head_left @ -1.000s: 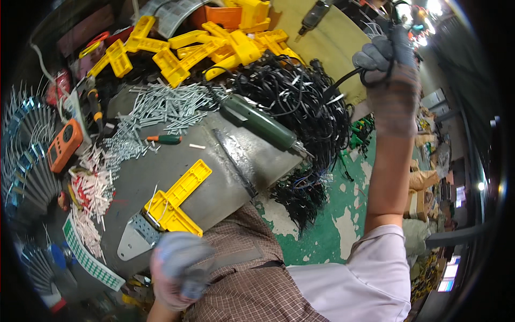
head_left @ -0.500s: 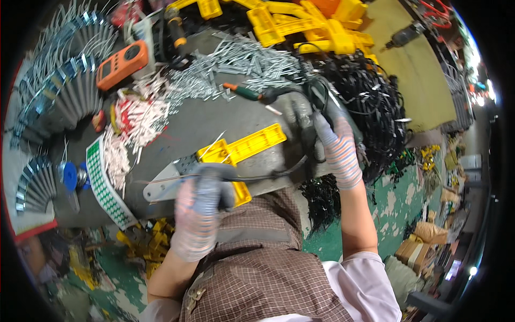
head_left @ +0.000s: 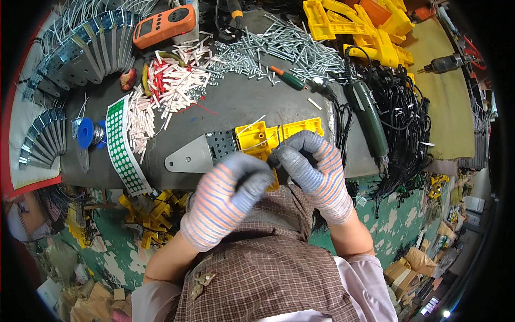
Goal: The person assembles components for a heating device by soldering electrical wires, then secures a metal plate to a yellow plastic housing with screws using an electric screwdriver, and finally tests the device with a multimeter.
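A yellow plastic housing (head_left: 252,136) lies on the grey bench, joined to a flat grey metal bracket (head_left: 189,154) with a perforated plate. Thin white wires cross the housing. My right hand (head_left: 322,180), in a striped glove with grey fingertips, pinches a short dark cable (head_left: 274,159) at the housing's near edge. My left hand (head_left: 222,201), gloved alike, is curled just left of it, thumb against fingers. Whatever lies between those fingers is hidden and a little blurred. The hands cover part of the housing's near side.
Beyond lie white sleeves (head_left: 140,121), a pile of screws (head_left: 300,48), a green-handled screwdriver (head_left: 292,80) and an orange multimeter (head_left: 164,26). At right are a green power tool (head_left: 369,115) and black cables (head_left: 399,123). A green-dotted sticker sheet (head_left: 122,145) hangs over the front edge.
My right hand has come left from the black cables to the housing. My left hand no longer shows the long cable stretched across the housing. The view has shifted, and the bench appears turned.
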{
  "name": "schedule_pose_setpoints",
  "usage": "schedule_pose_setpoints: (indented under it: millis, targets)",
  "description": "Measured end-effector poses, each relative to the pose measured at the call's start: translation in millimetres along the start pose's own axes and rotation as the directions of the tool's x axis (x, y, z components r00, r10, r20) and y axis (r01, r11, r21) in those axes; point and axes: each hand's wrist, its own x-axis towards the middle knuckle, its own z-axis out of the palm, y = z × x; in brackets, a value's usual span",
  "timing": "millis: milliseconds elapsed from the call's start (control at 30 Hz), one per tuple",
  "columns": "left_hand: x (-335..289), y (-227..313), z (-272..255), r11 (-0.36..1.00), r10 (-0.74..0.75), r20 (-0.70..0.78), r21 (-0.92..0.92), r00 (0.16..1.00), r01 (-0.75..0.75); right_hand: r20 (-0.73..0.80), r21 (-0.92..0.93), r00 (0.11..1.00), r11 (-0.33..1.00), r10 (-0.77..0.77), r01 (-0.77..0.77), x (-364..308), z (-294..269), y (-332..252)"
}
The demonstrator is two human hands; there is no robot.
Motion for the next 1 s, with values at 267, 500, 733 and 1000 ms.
schedule_pose_setpoints:
  millis: [267,500,733,1000]
  targets:
    - [22,9,0,0.958,0.201,-0.262,-0.148,0.944,-0.245,0.049,-0.015,0.999,1.0,-0.01,0.011,-2,7,9]
    - [22,-4,6,0.851,-0.002,-0.299,-0.502,0.954,-0.155,0.036,0.072,0.991,0.99,-0.128,0.125,-14,9,13]
    - [94,27,5,0.929,0.272,0.092,-0.284,0.958,-0.237,-0.197,0.301,0.935,0.889,-0.295,0.345,-33,-8,22]
    - [210,10,50,0.133,0.357,0.663,0.661,0.658,-0.739,-0.288,0.365,0.921,0.859,-0.263,0.359,-53,-6,26]
